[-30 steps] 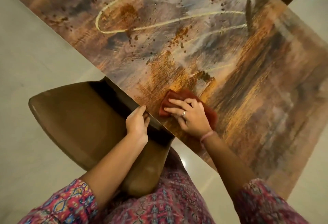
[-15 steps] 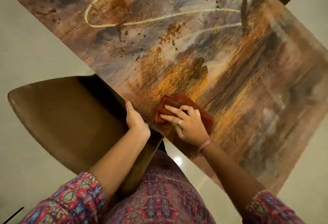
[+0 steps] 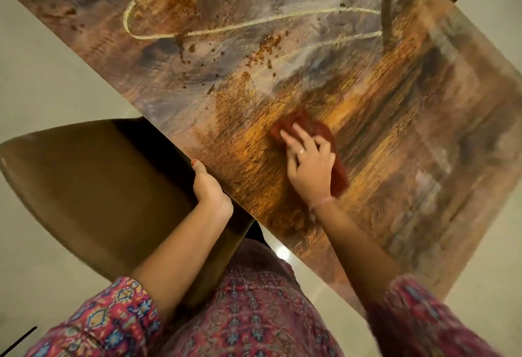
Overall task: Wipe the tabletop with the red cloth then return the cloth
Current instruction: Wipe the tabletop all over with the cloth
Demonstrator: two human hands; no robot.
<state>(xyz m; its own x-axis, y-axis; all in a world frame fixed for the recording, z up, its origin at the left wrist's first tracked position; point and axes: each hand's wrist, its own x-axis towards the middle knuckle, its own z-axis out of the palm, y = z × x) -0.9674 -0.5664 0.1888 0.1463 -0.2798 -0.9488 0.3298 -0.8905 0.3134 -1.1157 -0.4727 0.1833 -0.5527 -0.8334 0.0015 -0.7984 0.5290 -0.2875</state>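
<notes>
Head view, single frame logged. I noted the folded red cloth [image 3: 337, 159] lying flat on the glossy tabletop with its painted brown, orange and grey pattern [image 3: 324, 54], right of centre of the frame and near the table's lower-left edge. The right hand [image 3: 308, 167] lay on top of it, fingers [image 3: 288, 142] straight and slightly spread, pressing the cloth down; motion blur hid the fingertips' exact placement. The left hand [image 3: 207, 187] gripped the table's edge at centre frame, thumb on top; I could not tell how the fingers underneath lay.

Handling judgement: the cloth looked soft, light and limp, so it should bunch if pushed from one corner. I would keep a flat palm over its middle for wiping, and pinch a folded edge when lifting it to return it. The shiny surface probably lets it slide easily.

Surroundings: dark brown specks and smears [image 3: 265, 48] lay scattered across the upper part of the frame, well apart from the cloth; by my reading, that stretch was not yet wiped. A brown moulded chair [image 3: 84, 181] stood at left, its far edge tucked under the table's edge, just beside the left hand. It crowded the person's stance, but nothing stood on the tabletop between cloth and specks. Pale floor [image 3: 42, 88] showed around the table.
</notes>
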